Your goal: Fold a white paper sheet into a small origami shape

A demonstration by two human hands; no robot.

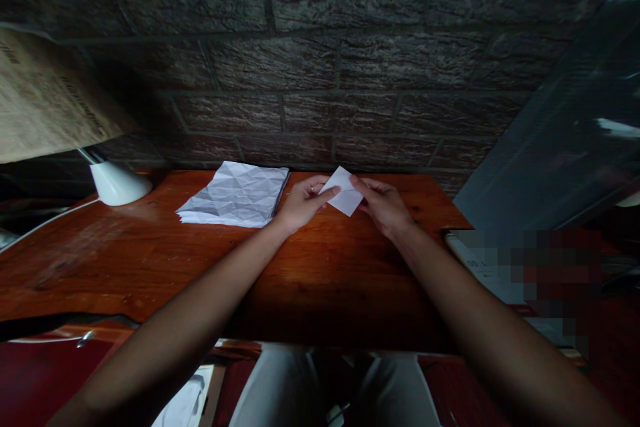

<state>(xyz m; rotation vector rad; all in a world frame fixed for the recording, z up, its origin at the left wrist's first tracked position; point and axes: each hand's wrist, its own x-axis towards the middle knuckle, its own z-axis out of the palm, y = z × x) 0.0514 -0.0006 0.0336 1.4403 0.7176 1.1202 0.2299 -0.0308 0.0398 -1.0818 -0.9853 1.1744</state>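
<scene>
A small folded piece of white paper (344, 203) is held up in front of me, diamond-shaped from here, over the far part of the wooden table. My left hand (301, 203) pinches its left corner, thumb on top, with a ring on one finger. On the opposite side, my right hand (384, 203) grips the right corner between thumb and fingers. The fingers beneath the paper are partly hidden. To the left of my left hand lies a stack of creased white paper sheets (237, 195).
A lamp with a white base (118, 181) and a printed shade (55, 93) stands at the left of the wooden table (125, 260). Behind rises a dark brick wall (310, 67). A grey panel (530, 127) leans at the right. An open drawer (213, 390) shows below.
</scene>
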